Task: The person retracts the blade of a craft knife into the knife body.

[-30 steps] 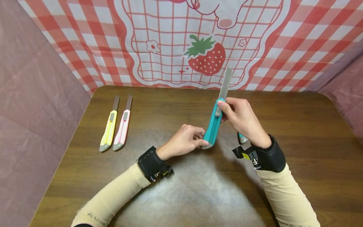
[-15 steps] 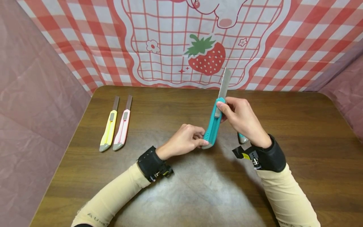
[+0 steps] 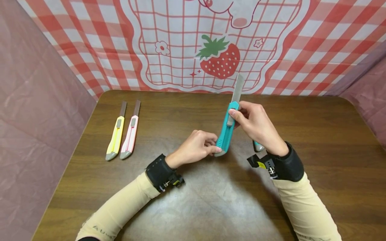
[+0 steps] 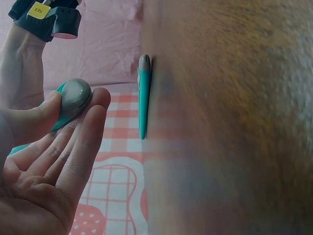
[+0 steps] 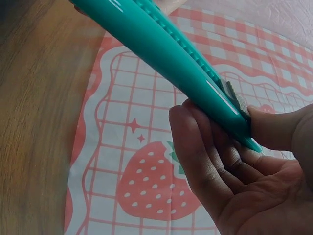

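Held above the table is a teal utility knife, tilted with its long blade pointing up and away. My left hand pinches the grey end of its handle between thumb and fingers. Near the blade end, my right hand grips the body, its thumb at the grey slider. The right wrist view shows that thumb against the slider, with the fingers under the teal handle. A second teal utility knife lies on the table, mostly hidden behind my right hand in the head view.
At the table's left lie a yellow utility knife and a pink utility knife, side by side with blades out. A checked strawberry cloth hangs behind the wooden table.
The slider has moved slightly down the handle under my right thumb, and less of the blade sticks out. My left hand keeps its pinch on the handle's end.
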Demonstrator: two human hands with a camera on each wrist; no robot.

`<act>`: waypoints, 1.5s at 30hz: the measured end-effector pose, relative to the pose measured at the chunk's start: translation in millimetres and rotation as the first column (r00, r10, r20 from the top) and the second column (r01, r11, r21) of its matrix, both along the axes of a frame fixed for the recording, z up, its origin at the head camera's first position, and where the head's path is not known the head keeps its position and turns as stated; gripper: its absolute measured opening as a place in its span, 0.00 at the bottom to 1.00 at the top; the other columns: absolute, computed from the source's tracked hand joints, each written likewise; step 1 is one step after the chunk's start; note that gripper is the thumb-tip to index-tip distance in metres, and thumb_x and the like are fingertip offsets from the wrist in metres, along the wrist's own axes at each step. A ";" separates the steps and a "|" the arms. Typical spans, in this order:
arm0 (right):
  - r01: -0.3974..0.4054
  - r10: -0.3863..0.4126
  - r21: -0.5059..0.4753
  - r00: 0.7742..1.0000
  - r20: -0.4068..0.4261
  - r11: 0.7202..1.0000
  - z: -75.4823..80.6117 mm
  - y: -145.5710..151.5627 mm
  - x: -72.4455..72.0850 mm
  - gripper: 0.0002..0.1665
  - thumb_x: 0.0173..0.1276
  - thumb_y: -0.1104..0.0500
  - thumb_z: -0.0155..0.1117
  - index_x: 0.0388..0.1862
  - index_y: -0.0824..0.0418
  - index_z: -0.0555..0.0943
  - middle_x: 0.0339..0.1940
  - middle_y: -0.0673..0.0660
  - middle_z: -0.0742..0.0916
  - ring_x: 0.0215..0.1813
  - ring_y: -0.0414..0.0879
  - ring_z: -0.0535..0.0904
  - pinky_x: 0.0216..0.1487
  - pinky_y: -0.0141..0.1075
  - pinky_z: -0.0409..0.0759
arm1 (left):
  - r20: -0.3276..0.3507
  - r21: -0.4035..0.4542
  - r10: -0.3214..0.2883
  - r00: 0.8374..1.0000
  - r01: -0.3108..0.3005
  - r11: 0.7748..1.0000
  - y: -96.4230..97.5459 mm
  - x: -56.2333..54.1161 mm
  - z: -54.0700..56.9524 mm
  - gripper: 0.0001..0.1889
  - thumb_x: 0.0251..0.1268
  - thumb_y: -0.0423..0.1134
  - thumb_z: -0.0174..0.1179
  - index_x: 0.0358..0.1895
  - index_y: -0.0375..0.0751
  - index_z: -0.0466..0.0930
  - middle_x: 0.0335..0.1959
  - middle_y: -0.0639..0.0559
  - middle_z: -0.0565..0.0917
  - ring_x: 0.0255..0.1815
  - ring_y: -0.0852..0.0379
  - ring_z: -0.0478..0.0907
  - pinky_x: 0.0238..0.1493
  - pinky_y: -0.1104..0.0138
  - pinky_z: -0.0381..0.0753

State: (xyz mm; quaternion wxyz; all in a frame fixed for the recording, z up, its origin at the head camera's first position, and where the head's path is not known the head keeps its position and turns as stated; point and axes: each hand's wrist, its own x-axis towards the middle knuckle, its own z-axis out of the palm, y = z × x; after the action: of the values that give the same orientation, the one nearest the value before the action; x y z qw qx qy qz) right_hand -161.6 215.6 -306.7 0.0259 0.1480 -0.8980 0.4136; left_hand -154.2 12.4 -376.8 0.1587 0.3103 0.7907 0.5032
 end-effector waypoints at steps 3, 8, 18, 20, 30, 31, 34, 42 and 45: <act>-0.006 0.006 0.001 1.000 -0.006 1.000 0.8 0.0 0.2 0.14 0.75 0.55 0.57 0.42 0.66 0.81 0.32 0.61 0.88 0.29 0.31 0.83 0.34 0.27 0.83 | 0.036 0.016 -0.007 0.999 0.007 1.000 0.1 0.2 0.7 0.05 0.62 0.33 0.67 0.36 0.35 0.83 0.30 0.43 0.89 0.27 0.56 0.86 0.33 0.67 0.88; -0.008 0.008 0.019 1.000 -0.020 1.000 0.8 -0.3 -0.4 0.12 0.74 0.56 0.59 0.41 0.65 0.81 0.31 0.59 0.87 0.29 0.35 0.81 0.30 0.27 0.77 | 0.099 0.043 -0.012 0.995 0.008 0.999 0.7 0.1 1.6 0.05 0.62 0.32 0.66 0.37 0.33 0.83 0.31 0.41 0.89 0.28 0.53 0.87 0.36 0.59 0.89; 0.002 -0.002 0.005 1.000 -0.005 1.000 -0.6 -1.2 -1.0 0.12 0.74 0.57 0.59 0.44 0.67 0.79 0.34 0.61 0.87 0.31 0.35 0.82 0.32 0.23 0.77 | 0.097 0.030 0.002 0.995 -0.005 1.000 0.5 -1.4 3.3 0.05 0.63 0.33 0.66 0.37 0.34 0.83 0.31 0.42 0.88 0.30 0.49 0.87 0.37 0.59 0.89; 0.005 -0.005 -0.017 1.000 0.008 1.000 -0.5 -1.1 -1.4 0.13 0.74 0.56 0.58 0.47 0.67 0.79 0.35 0.62 0.86 0.31 0.31 0.81 0.35 0.23 0.79 | 0.089 0.029 0.006 0.996 -0.009 1.000 0.3 -1.7 4.8 0.05 0.63 0.33 0.66 0.37 0.34 0.83 0.31 0.42 0.88 0.30 0.49 0.87 0.36 0.59 0.89; 0.016 -0.013 -0.134 1.000 0.025 0.991 0.1 -2.2 -1.4 0.15 0.76 0.54 0.56 0.47 0.66 0.80 0.34 0.61 0.85 0.30 0.34 0.83 0.37 0.32 0.86 | 0.050 0.032 0.015 0.999 -0.017 0.999 -1.7 -2.7 5.7 0.07 0.64 0.36 0.65 0.42 0.37 0.84 0.32 0.45 0.88 0.32 0.46 0.87 0.36 0.60 0.88; 0.018 -0.015 -0.139 1.000 0.023 0.990 0.0 -2.3 -1.3 0.16 0.76 0.54 0.56 0.46 0.66 0.80 0.33 0.61 0.85 0.29 0.35 0.83 0.36 0.32 0.87 | 0.046 0.030 0.015 0.999 -0.016 0.999 -1.8 -2.5 5.7 0.07 0.64 0.36 0.65 0.42 0.38 0.84 0.32 0.45 0.89 0.31 0.47 0.87 0.36 0.62 0.88; 0.026 -0.024 -0.140 1.000 0.014 0.990 -0.6 -2.1 -1.4 0.17 0.76 0.53 0.55 0.43 0.66 0.80 0.30 0.61 0.85 0.28 0.38 0.83 0.34 0.32 0.87 | 0.032 0.026 0.014 0.999 -0.015 1.000 -1.6 -1.6 5.9 0.08 0.65 0.37 0.65 0.44 0.38 0.84 0.32 0.45 0.89 0.31 0.50 0.87 0.34 0.69 0.86; -0.023 0.028 -0.105 0.998 0.048 0.994 -4.3 -1.3 -3.0 0.23 0.79 0.51 0.50 0.34 0.68 0.80 0.27 0.63 0.85 0.24 0.41 0.84 0.30 0.40 0.87 | 0.017 0.046 0.048 0.999 -0.049 0.998 -0.2 0.2 6.0 0.08 0.64 0.37 0.65 0.44 0.38 0.85 0.31 0.46 0.88 0.29 0.55 0.85 0.32 0.71 0.85; -0.024 0.028 -0.099 0.999 0.036 0.995 -4.7 -0.4 -3.2 0.22 0.79 0.51 0.50 0.34 0.68 0.80 0.27 0.63 0.85 0.24 0.40 0.84 0.30 0.38 0.87 | 0.022 0.049 0.060 0.998 -0.061 0.997 0.2 0.7 6.6 0.09 0.64 0.37 0.66 0.44 0.38 0.85 0.30 0.46 0.88 0.28 0.55 0.85 0.31 0.72 0.85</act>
State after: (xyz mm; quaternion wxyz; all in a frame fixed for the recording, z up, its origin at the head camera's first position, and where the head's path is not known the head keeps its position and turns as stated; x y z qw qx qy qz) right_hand -164.8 215.2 -311.5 0.0109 0.1503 -0.8749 0.4603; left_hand -153.6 12.6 -370.3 0.1436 0.2847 0.7854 0.5305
